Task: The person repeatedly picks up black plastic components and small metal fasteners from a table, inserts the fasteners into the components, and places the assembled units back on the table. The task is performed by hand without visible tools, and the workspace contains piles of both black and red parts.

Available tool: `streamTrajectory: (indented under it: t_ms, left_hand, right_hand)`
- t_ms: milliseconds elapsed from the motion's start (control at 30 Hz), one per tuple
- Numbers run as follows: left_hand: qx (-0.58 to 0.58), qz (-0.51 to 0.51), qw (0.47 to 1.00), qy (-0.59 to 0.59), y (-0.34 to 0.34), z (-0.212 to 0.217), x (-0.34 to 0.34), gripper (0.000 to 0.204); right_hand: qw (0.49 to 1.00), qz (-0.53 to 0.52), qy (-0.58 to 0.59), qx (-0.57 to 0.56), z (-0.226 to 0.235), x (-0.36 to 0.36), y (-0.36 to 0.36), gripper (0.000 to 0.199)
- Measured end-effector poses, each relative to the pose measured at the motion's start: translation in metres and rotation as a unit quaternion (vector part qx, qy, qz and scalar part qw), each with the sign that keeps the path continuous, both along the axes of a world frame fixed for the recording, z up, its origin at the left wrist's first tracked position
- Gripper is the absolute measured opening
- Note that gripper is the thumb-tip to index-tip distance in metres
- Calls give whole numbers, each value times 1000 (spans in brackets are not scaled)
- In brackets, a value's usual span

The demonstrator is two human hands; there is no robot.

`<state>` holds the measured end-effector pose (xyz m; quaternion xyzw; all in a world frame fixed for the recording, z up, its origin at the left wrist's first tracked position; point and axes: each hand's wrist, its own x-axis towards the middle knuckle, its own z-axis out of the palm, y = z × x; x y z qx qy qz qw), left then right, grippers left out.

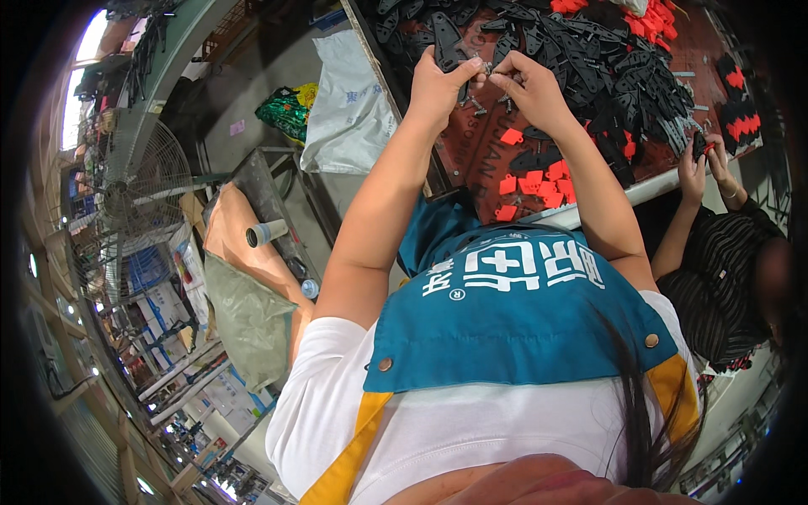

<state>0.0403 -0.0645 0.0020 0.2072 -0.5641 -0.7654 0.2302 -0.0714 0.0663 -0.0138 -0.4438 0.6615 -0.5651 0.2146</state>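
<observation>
My left hand (pixel 438 84) grips a flat black plastic part (pixel 448 42) that sticks up above the fingers. My right hand (pixel 526 84) pinches a small metal piece (pixel 486 69) against that part, fingertips of both hands meeting. Both hands are raised over a dark red worktable (pixel 480 160). A big heap of similar black plastic parts (pixel 589 59) covers the far side of the table. Small red plastic pieces (pixel 534 181) lie scattered on the table below my right wrist.
A co-worker in a striped dark top sits at the right, their hands (pixel 703 156) holding a black and red part. A white sack (pixel 349 101) leans beside the table's left edge. A large fan (pixel 135 194), a stool and a paper cup (pixel 265 232) stand to the left.
</observation>
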Motion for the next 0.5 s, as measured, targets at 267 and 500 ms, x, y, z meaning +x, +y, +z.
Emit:
streamTrajectory:
  t_ms: [267,500]
  left_hand:
    - [44,2,999,-23,0,2,-1,24]
    - [25,-28,998,-50,-2,-3,0,26]
  right_hand:
    - [884,109,-447,-88,-9,-11,4,16]
    - [966,34,-255,26,1,-7,-4,18]
